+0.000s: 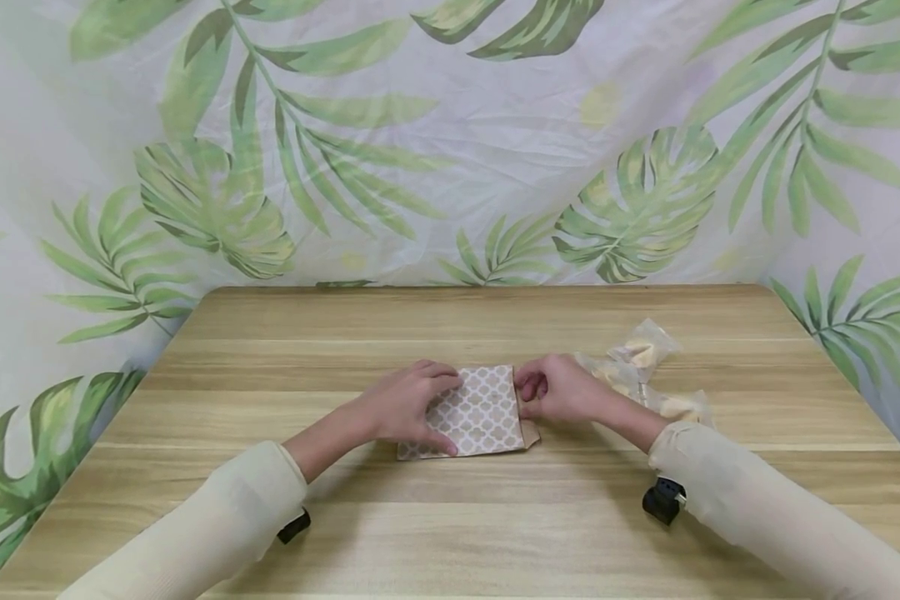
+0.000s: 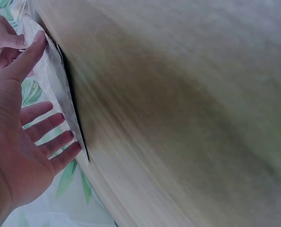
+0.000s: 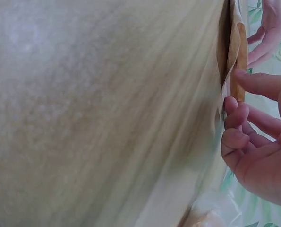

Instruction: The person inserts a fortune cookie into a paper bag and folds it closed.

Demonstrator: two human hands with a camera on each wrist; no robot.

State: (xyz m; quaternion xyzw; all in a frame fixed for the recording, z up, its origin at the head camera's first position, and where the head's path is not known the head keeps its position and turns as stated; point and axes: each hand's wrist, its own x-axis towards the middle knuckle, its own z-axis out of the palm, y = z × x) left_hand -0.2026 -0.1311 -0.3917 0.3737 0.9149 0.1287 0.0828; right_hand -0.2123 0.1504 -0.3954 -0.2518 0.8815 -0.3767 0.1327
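Observation:
A flat paper bag [image 1: 483, 408] with a white and tan lattice print lies on the table, its brown inside showing at the right end. My left hand [image 1: 401, 404] rests on the bag's left part, thumb near the front edge and fingers spread toward the far edge. At the right end, my right hand [image 1: 558, 392] pinches the bag's mouth with curled fingers. In the right wrist view the thumb of this hand [image 3: 263, 137] touches the brown paper lip [image 3: 241, 56]. A small brown flap [image 1: 532, 434] sticks out at the bag's front right corner.
Several small clear packets [image 1: 645, 348] with pale yellowish contents lie behind and beside my right forearm. The wooden table [image 1: 450, 533] runs back to a leaf-print cloth [image 1: 495, 167]. Black wrist cameras [image 1: 664, 501] hang below the cream sleeves [image 1: 765, 508].

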